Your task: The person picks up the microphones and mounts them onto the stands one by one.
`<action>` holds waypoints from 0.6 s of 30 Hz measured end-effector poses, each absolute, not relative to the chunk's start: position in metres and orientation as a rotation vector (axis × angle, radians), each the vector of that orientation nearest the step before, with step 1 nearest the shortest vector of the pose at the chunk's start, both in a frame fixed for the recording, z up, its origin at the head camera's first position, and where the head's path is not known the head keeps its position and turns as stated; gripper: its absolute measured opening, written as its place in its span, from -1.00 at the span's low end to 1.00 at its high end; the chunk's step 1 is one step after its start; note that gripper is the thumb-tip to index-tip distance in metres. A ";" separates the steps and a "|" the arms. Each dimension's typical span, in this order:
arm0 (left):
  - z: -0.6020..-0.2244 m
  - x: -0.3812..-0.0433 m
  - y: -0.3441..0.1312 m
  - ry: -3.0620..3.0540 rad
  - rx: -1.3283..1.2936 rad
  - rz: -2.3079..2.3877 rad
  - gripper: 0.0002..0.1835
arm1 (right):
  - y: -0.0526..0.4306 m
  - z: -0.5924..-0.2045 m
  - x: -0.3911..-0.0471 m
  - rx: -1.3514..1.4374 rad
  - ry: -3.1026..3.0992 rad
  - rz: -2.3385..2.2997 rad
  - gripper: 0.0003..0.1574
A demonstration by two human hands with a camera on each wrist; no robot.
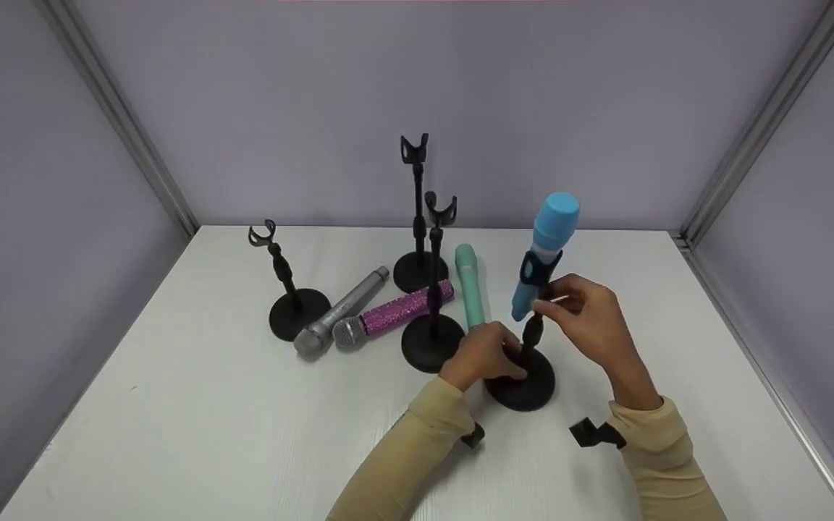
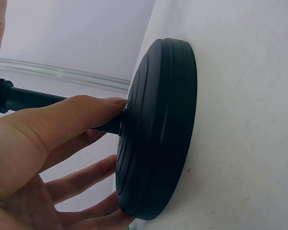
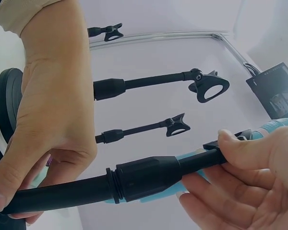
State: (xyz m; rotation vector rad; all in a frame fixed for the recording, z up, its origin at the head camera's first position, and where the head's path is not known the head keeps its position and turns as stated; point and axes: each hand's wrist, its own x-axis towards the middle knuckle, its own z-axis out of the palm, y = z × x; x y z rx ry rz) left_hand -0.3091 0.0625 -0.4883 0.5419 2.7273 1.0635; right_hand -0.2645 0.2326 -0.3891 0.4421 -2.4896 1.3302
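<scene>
Clock centred on the base of the held black stand (image 1: 531, 334), head view; the stand is upright on the white table (image 1: 207, 420). The blue microphone (image 1: 549, 239) sits toward 12 o'clock in the stand's clip (image 1: 535, 269), tilted, head end up toward 1 o'clock. The right hand (image 1: 594, 318), at 1 to 2 o'clock, pinches the upper pole between thumb and fingers, just below the clip. The left hand (image 1: 488, 352), at 10 o'clock, has thumb and forefinger about the pole's foot, its other fingers spread to the base rim. The green microphone (image 1: 470, 282) lies at 11 o'clock, its near end hidden; the pink microphone (image 1: 397, 313) lies at 10, behind a second stand (image 1: 428, 354).
</scene>
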 end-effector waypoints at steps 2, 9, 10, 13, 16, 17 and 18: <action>-0.488 -0.309 0.063 2.726 0.535 1.061 -0.78 | 0.231 -0.389 -0.263 0.445 -2.460 1.334 -0.78; -0.487 -0.308 0.062 2.720 0.533 1.061 -0.77 | 0.225 -0.386 -0.260 0.380 -2.313 1.424 -0.79; -0.487 -0.309 0.062 2.720 0.533 1.062 -0.77 | 0.224 -0.386 -0.260 0.372 -2.282 1.436 -0.79; -0.487 -0.308 0.062 2.723 0.518 1.063 -0.75 | 0.222 -0.386 -0.261 0.369 -2.197 1.455 -0.79; -0.488 -0.308 0.063 2.725 0.501 1.060 -0.74 | 0.221 -0.388 -0.262 0.373 -2.142 1.471 -0.79; -0.488 -0.308 0.063 2.724 0.496 1.059 -0.73 | 0.221 -0.388 -0.262 0.371 -2.133 1.472 -0.79; -0.488 -0.308 0.063 2.725 0.494 1.057 -0.74 | 0.221 -0.388 -0.262 0.370 -2.124 1.476 -0.79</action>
